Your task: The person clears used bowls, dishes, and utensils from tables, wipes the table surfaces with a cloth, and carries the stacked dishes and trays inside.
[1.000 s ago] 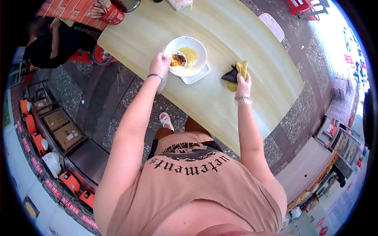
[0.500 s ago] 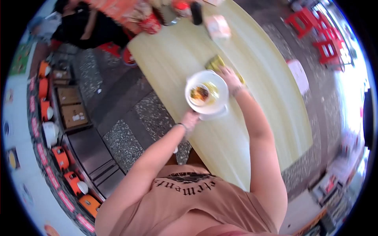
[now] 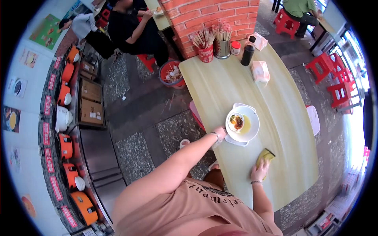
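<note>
My left hand (image 3: 219, 135) grips the near-left edge of a stack of white dishes, its fingers partly hidden by the rim. On top is a round white bowl (image 3: 254, 128) with a little yellowish liquid. Inside it sits a small white bowl (image 3: 236, 115) holding reddish-brown and green food remains. Under them shows a white dish with a flat handle (image 3: 237, 143). Closer to my body, my right hand (image 3: 260, 171) presses a folded yellow-green cloth (image 3: 265, 156) onto the pale tabletop (image 3: 291, 157). The cloth lies apart from the dishes.
At the table's far end are chopstick holders (image 3: 205, 54), a red-capped jar (image 3: 235, 48), a dark sauce bottle (image 3: 248, 53) and a tissue pack (image 3: 260, 72). A waste bucket (image 3: 172, 74) stands beside the table. Seated people (image 3: 138, 31) and red stools (image 3: 319, 67) are around.
My right hand has drawn the cloth from the far right side of the dishes back toward my body. My left hand stays on the dishes. The view has tilted up.
</note>
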Tool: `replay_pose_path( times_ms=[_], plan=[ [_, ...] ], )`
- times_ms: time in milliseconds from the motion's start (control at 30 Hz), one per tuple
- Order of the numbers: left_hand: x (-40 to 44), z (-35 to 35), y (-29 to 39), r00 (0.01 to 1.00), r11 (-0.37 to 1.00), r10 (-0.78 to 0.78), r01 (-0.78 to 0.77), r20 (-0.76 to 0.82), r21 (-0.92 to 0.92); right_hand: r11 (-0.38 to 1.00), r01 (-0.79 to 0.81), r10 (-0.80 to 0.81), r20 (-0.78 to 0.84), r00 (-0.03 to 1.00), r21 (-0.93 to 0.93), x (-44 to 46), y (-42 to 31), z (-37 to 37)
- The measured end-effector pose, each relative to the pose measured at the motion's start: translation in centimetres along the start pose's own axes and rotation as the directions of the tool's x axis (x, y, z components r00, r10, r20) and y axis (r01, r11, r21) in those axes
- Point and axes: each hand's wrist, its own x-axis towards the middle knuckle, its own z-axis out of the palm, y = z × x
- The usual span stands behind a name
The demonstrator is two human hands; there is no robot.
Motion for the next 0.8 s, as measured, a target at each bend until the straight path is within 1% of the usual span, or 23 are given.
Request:
replay_pose_path(
  times_ms=[33, 67, 100, 133, 167, 233, 267, 300, 333, 367, 400, 433, 467, 500, 533, 600, 633, 667, 700, 733, 767, 800],
  plan=[
    [0.1, -0.3, 0.1, 0.989, 0.991, -0.061, 0.075, 0.131, -0.108, 0.997, 0.07, -0.074, 0.114, 0.991, 0.041, -1.7, -1.6, 1.1],
    [0.6, -0.6, -0.8, 0.988, 0.993, -0.053, 0.068, 0.143, -0.1, 0.986, 0.139, -0.156, 0.228, 0.961, 0.088, -3.1, -3.5, 2.1],
    [1.2, -1.3, -1.8, 0.981, 0.998, 0.022, -0.01, 0.193, -0.06, 0.967, 0.23, -0.249, 0.242, 0.938, 0.106, -4.2, -5.9, 3.8],
    [1.4, -2.3, -3.1, 0.966, 0.996, 0.089, -0.085, 0.243, -0.024, 0.948, 0.296, -0.317, 0.26, 0.912, 0.119, -4.6, -9.3, 3.9],
    [0.2, -4.5, -3.6, 0.954, 0.963, 0.217, -0.244, 0.207, 0.116, 0.922, 0.362, -0.386, 0.271, 0.882, 0.137, -4.2, -13.1, 4.1],
    [-3.0, -8.9, -3.8, 0.959, 0.97, 0.198, -0.221, 0.203, 0.102, 0.924, 0.354, -0.38, 0.265, 0.886, 0.142, -2.8, -18.2, 8.2],
    [-5.2, -11.7, -3.5, 0.948, 0.985, 0.169, -0.168, 0.269, -0.027, 0.929, 0.343, -0.369, 0.284, 0.885, 0.139, -2.4, -20.6, 9.6],
    [-7.1, -14.4, -4.3, 0.929, 0.984, 0.138, -0.089, 0.344, -0.153, 0.936, 0.323, -0.349, 0.285, 0.893, 0.138, -0.9, -24.2, 9.8],
    [-7.7, -16.6, -6.7, 0.943, 0.986, 0.095, -0.046, 0.318, -0.159, 0.954, 0.266, -0.296, 0.285, 0.912, 0.138, 0.6, -27.1, 11.2],
    [-8.4, -19.2, -9.6, 0.94, 0.979, 0.115, -0.052, 0.322, -0.196, 0.964, 0.197, -0.24, 0.266, 0.934, 0.177, 2.4, -30.0, 12.5],
    [-9.9, -21.7, -11.4, 0.952, 0.976, 0.113, -0.052, 0.286, -0.21, 0.957, 0.139, -0.189, 0.183, 0.965, 0.255, 4.3, -32.4, 13.9],
    [-10.5, -23.9, -14.8, 0.966, 0.957, 0.111, -0.041, 0.232, -0.289, 0.958, 0.081, -0.12, 0.13, 0.984, 0.274, 6.4, -34.6, 15.1],
    [-13.4, -27.0, -12.9, 0.971, 0.939, -0.058, 0.132, 0.232, -0.318, 0.953, -0.004, -0.019, 0.071, 0.997, 0.303, 8.8, -36.1, 17.2],
    [-13.6, -28.9, -16.8, 0.982, 0.93, -0.104, 0.153, 0.159, -0.335, 0.967, -0.069, 0.064, 0.03, 0.997, 0.246, 11.7, -37.6, 19.1],
    [-14.5, -30.9, -19.1, 0.985, 0.907, -0.133, 0.167, 0.113, -0.387, 0.964, -0.158, 0.156, 0.026, 0.987, 0.213, 14.7, -39.2, 20.5],
    [-16.2, -34.1, -22.6, 0.967, 0.879, -0.254, 0.237, 0.014, -0.414, 0.952, -0.22, 0.216, 0.043, 0.975, 0.212, 20.1, -42.5, 21.5],
    [-16.8, -35.1, -24.3, 0.965, 0.881, -0.258, 0.251, 0.037, -0.4, 0.961, -0.182, 0.173, 0.06, 0.983, 0.209, 22.5, -44.0, 22.0],
    [-17.3, -35.8, -26.1, 0.949, 0.833, -0.314, 0.266, -0.018, -0.486, 0.969, -0.12, 0.103, 0.087, 0.991, 0.215, 24.4, -46.0, 21.5],
    [-17.6, -36.2, -27.4, 0.923, 0.777, -0.378, 0.277, -0.067, -0.566, 0.988, 0.036, -0.048, 0.076, 0.996, 0.152, 26.0, -47.0, 22.4],
    [-17.4, -36.3, -27.9, 0.922, 0.78, -0.384, 0.298, -0.045, -0.55, 0.977, 0.104, -0.13, 0.133, 0.983, 0.186, 27.3, -48.2, 23.1],
    [-17.4, -36.1, -28.4, 0.912, 0.785, -0.403, 0.304, -0.072, -0.539, 0.966, 0.224, -0.249, 0.227, 0.941, 0.131, 28.2, -49.4, 23.3],
    [-17.7, -35.6, -28.6, 0.901, 0.79, -0.423, 0.316, -0.094, -0.525, 0.936, 0.324, -0.347, 0.197, 0.917, 0.14, 27.7, -50.0, 23.6]
  ],
)
